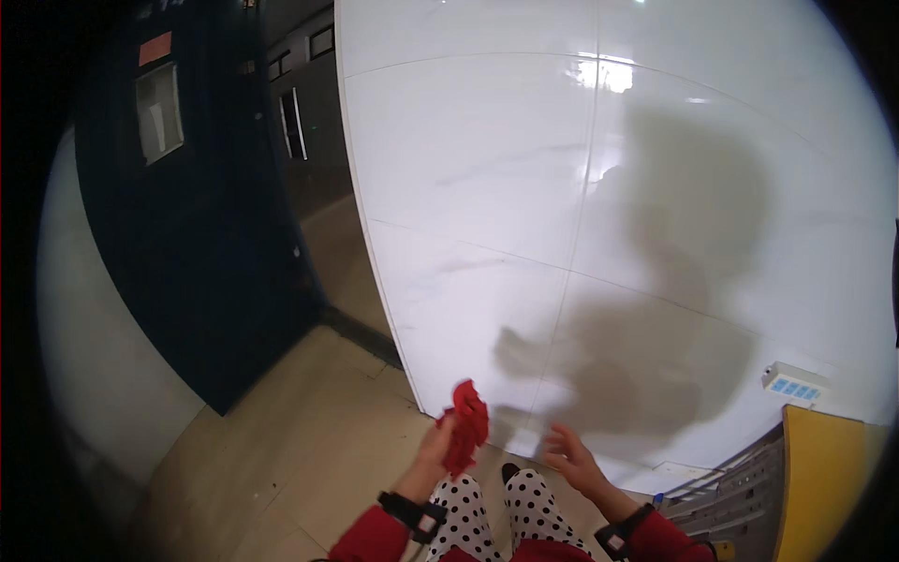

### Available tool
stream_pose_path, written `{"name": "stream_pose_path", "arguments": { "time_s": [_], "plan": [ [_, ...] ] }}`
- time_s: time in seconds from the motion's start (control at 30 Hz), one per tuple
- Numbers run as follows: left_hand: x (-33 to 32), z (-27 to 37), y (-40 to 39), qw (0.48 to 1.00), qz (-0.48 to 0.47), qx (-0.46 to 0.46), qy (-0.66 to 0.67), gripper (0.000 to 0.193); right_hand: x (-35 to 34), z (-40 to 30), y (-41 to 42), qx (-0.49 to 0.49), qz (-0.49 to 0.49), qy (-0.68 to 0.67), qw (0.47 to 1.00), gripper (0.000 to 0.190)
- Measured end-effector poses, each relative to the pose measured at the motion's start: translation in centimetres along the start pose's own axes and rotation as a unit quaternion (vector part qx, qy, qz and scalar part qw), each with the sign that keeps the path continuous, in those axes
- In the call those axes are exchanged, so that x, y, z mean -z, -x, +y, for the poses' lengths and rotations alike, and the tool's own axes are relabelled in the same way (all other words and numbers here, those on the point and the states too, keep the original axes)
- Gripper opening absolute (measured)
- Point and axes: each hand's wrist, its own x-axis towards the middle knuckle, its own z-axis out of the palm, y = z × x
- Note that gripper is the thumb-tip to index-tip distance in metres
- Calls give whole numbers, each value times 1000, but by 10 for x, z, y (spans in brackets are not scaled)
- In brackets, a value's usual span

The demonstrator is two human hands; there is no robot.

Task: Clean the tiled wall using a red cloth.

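Observation:
My left hand [437, 444] grips a crumpled red cloth [469, 425], low in the middle of the head view. The cloth bunches up above and beside the fingers. To its right, my right hand [570, 456] is held up with fingers apart and slightly curled, and nothing shows in it. A black band with a small box is strapped on each wrist. Both hands are in front of a white tiled wall [463, 295], which bears the shadow of a head and arms.
A dark blue door [204, 246] stands open at the left, with a doorway beside it. At the lower right are grey plastic slatted items [730, 495], a yellow panel [818, 478] and a white box with blue marks [795, 383] on the wall. Beige floor tiles [246, 449] lie below.

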Motion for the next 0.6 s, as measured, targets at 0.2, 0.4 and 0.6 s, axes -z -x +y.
{"name": "stream_pose_path", "arguments": {
  "time_s": [0.2,0.4,0.6],
  "plan": [
    [34,162,-70,964,139,-225,36,48,57,74,56,-140,62,26,988,32],
    [68,309,-166,805,338,-488,-12,50,73,88,94,-172,95,82,977,30],
    [-94,268,-172,657,293,-681,-140,46,84,99,109,-202,140,86,966,28]
  ]
}}
